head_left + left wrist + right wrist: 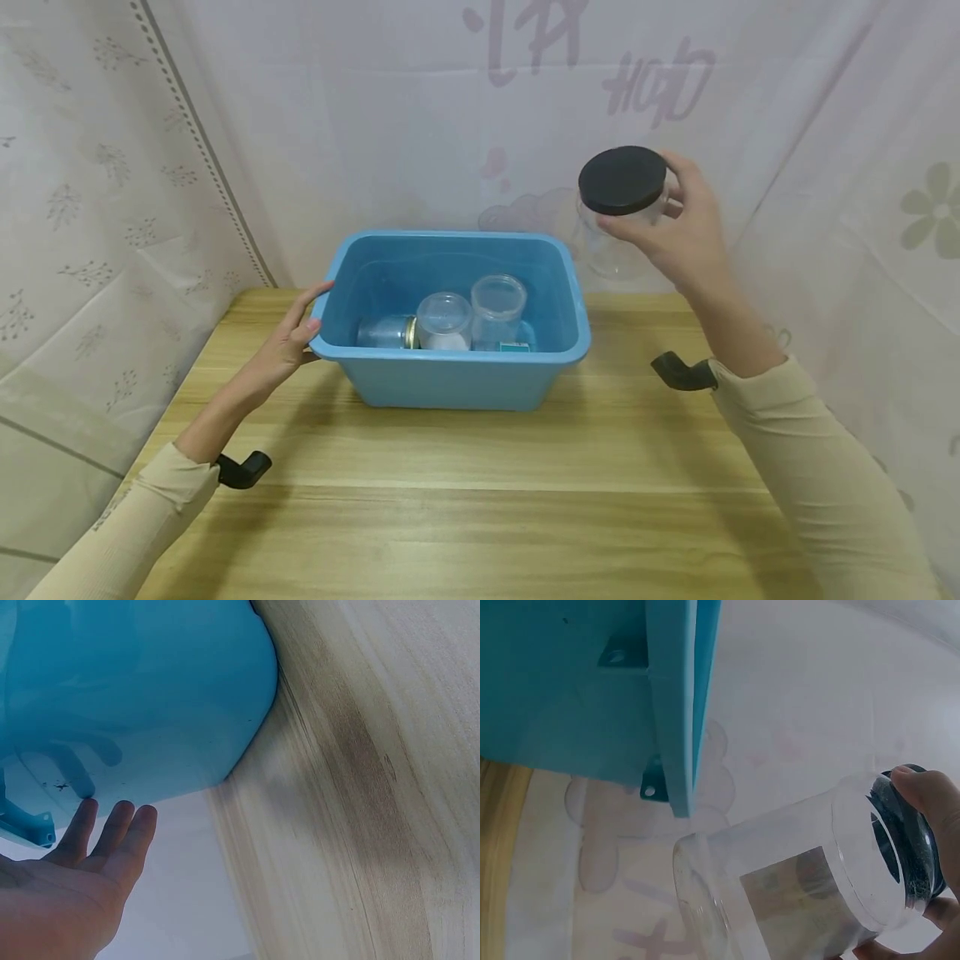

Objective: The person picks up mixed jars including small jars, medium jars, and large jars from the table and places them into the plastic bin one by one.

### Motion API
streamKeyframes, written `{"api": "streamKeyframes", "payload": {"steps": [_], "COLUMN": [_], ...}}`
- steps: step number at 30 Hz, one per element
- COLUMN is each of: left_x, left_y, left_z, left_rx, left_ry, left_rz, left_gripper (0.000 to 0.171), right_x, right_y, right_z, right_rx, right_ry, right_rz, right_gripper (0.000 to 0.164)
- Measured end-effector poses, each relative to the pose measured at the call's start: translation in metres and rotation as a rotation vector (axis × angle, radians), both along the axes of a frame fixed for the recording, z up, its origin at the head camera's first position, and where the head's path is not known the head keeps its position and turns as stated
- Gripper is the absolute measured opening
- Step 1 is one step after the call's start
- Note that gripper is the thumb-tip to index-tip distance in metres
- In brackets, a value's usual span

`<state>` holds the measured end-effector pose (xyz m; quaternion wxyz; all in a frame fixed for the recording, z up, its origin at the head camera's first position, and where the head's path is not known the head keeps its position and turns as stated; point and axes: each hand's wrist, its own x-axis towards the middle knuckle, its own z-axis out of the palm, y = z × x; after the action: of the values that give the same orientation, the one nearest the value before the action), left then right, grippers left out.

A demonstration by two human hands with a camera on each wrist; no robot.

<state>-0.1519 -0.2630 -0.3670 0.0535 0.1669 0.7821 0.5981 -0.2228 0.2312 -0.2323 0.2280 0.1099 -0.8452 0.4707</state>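
Note:
My right hand (686,229) grips a clear jar (780,862) round its black lid (622,179), holding it in the air to the right of a blue plastic tub (450,379). A label patch shows on the jar's side in the right wrist view. At the tub's left end, my left hand (288,337) holds the rim between thumb and fingers; in the left wrist view several fingers (112,836) extend beneath the rim along the outer wall. Inside the tub lie a jar with a gold lid (386,332), a short clear container (445,317) and a taller clear container (498,304).
The tub stands on a wooden table (465,517) near its back edge. Behind hangs a pale printed curtain (375,125), with another patterned cloth (90,208) at the left. A small teal label (515,347) shows low in the tub. Black wrist mounts (243,469) stick out from both sleeves.

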Motion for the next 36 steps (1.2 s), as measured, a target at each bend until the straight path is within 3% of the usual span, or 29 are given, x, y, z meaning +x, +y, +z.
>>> {"api": "streamKeyframes", "payload": {"steps": [11,18,24,36], "left_x": [0.001,0.001,0.001,0.002], "left_y": [0.002,0.003,0.003,0.004], "left_z": [0.001,0.001,0.001,0.002], "left_rx": [0.024,0.030,0.035,0.016], "left_ry": [-0.005,-0.013,-0.010,0.003], "left_rz": [-0.005,0.000,-0.002,0.000], "left_gripper": [0.057,0.057,0.056,0.057], "right_x": [0.003,0.005,0.010,0.022], "right_y": [-0.030,-0.047,-0.065,-0.097], "right_z": [0.010,0.012,0.013,0.006], "right_rx": [0.142,0.319,0.458,0.723], "right_ry": [0.108,0.181,0.187,0.260], "right_rz": [0.002,0.003,-0.015,-0.056], "right_gripper": [0.091,0.092,0.094,0.096]}}
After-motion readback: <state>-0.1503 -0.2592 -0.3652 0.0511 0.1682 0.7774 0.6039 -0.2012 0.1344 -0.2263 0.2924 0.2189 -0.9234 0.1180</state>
